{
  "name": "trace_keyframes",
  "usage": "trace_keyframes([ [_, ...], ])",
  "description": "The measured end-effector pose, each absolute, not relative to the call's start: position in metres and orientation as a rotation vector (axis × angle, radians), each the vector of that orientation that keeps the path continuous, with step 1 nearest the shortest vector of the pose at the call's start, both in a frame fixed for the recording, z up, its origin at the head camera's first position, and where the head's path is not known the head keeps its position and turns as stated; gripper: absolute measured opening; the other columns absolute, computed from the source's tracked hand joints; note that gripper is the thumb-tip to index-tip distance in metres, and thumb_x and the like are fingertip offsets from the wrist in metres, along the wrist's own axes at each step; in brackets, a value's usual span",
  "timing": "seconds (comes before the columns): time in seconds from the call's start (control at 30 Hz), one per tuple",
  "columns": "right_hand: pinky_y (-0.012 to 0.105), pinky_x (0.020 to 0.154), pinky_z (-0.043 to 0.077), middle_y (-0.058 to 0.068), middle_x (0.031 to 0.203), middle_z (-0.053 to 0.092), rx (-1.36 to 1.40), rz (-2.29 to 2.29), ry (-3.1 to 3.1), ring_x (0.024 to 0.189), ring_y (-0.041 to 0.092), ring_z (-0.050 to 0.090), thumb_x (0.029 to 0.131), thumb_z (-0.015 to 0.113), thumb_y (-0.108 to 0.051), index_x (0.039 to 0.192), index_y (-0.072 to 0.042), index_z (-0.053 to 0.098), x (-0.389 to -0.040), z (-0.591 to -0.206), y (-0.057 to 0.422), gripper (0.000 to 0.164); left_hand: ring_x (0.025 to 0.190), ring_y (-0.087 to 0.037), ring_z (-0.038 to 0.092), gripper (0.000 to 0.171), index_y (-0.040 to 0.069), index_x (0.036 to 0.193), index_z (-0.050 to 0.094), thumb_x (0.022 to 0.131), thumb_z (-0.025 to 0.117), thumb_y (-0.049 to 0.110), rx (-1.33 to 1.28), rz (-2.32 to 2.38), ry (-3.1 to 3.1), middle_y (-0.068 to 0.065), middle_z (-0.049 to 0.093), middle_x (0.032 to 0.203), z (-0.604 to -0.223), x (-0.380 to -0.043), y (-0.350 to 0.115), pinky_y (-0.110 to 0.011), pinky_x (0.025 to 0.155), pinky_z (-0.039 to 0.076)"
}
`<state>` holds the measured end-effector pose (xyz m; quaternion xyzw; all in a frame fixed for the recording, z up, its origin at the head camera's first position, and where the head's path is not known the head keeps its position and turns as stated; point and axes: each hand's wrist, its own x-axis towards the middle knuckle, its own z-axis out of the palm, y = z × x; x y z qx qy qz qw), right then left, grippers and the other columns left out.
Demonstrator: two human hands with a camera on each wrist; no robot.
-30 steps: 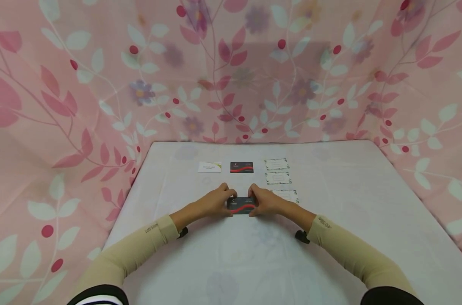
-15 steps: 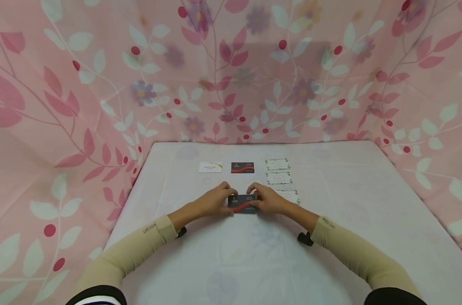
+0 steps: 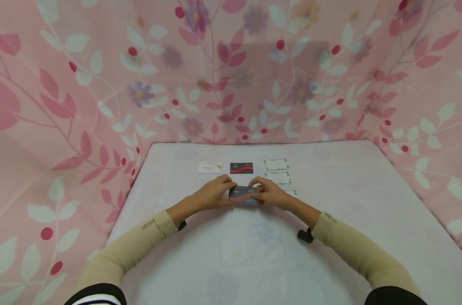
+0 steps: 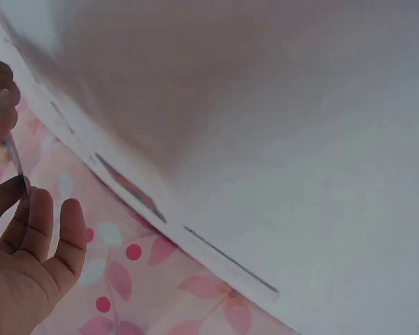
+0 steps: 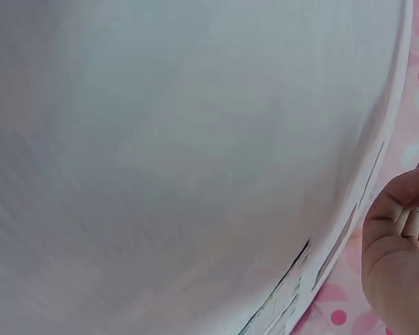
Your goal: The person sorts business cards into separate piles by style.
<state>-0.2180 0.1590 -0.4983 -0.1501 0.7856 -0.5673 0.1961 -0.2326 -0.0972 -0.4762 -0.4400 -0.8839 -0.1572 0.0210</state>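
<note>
Both hands hold one dark grey business card (image 3: 243, 193) with a red wavy stripe, its printed face toward the head camera. My left hand (image 3: 214, 192) pinches its left end, and my right hand (image 3: 272, 193) pinches its right end. In the left wrist view the card shows as a thin edge (image 4: 15, 157) between the fingers of the left hand (image 4: 28, 265). Only part of the right hand (image 5: 401, 251) shows at the side of the right wrist view. Behind the held card, a matching black and red card (image 3: 241, 168) lies flat on the table.
A white card (image 3: 209, 168) with a green corner lies left of the black one. To the right, leaf-bordered cards (image 3: 276, 164) form a column, the nearest partly covered by the right hand. The white-covered table (image 3: 330, 178) meets a pink floral cloth (image 3: 231, 84) behind.
The held card has moved away from the body, toward the row of cards, and appears raised. The right fingers have shifted their hold on its right end.
</note>
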Motion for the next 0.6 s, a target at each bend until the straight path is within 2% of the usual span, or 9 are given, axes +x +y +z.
trace_keyframes([
  [0.13,0.030,0.059,0.047,0.011,0.069,0.057,-0.449,-1.585,2.260,0.061,0.018,0.053,0.094,0.065,-0.005,0.123,-0.001,0.053,-0.221,-0.494,0.157,0.032,0.103,-0.018,0.056,0.056,0.004,0.127,0.064,0.079,0.084,0.024,-1.327,-0.523,-2.770,-0.008,0.057,0.115,-0.471,-0.239,-0.098,-0.034,0.088,0.051],
  [0.27,0.028,0.060,0.048,0.014,0.087,0.063,-0.575,-1.450,2.520,0.068,0.019,0.057,0.092,0.070,-0.011,0.121,-0.005,0.058,-0.227,-0.491,0.154,0.033,0.099,-0.018,0.056,0.055,0.004,0.127,0.065,0.079,0.084,0.022,-1.285,-0.575,-2.805,-0.009,0.058,0.113,-0.472,-0.253,-0.099,-0.034,0.087,0.050],
  [0.43,0.037,0.073,0.052,0.013,0.114,0.060,-0.778,-1.241,2.814,0.086,0.021,0.061,0.082,0.081,-0.014,0.124,-0.002,0.062,-0.238,-0.489,0.153,0.048,0.093,-0.018,0.055,0.055,0.003,0.128,0.065,0.079,0.084,0.021,-1.246,-0.610,-2.833,-0.012,0.058,0.110,-0.475,-0.274,-0.096,-0.034,0.083,0.048],
  [0.5,0.040,0.077,0.051,0.012,0.115,0.056,-0.807,-1.169,2.868,0.090,0.021,0.059,0.078,0.085,-0.015,0.126,-0.001,0.061,-0.244,-0.489,0.153,0.056,0.094,-0.019,0.055,0.056,0.003,0.129,0.064,0.080,0.084,0.022,-1.232,-0.617,-2.845,-0.012,0.058,0.110,-0.476,-0.281,-0.094,-0.035,0.084,0.049],
  [0.6,0.038,0.078,0.050,0.011,0.118,0.054,-0.807,-1.064,2.912,0.093,0.021,0.056,0.076,0.087,-0.018,0.131,-0.001,0.059,-0.252,-0.490,0.155,0.064,0.097,-0.021,0.056,0.056,0.003,0.129,0.064,0.081,0.083,0.023,-1.219,-0.628,-2.867,-0.013,0.058,0.112,-0.477,-0.291,-0.092,-0.036,0.086,0.050],
])
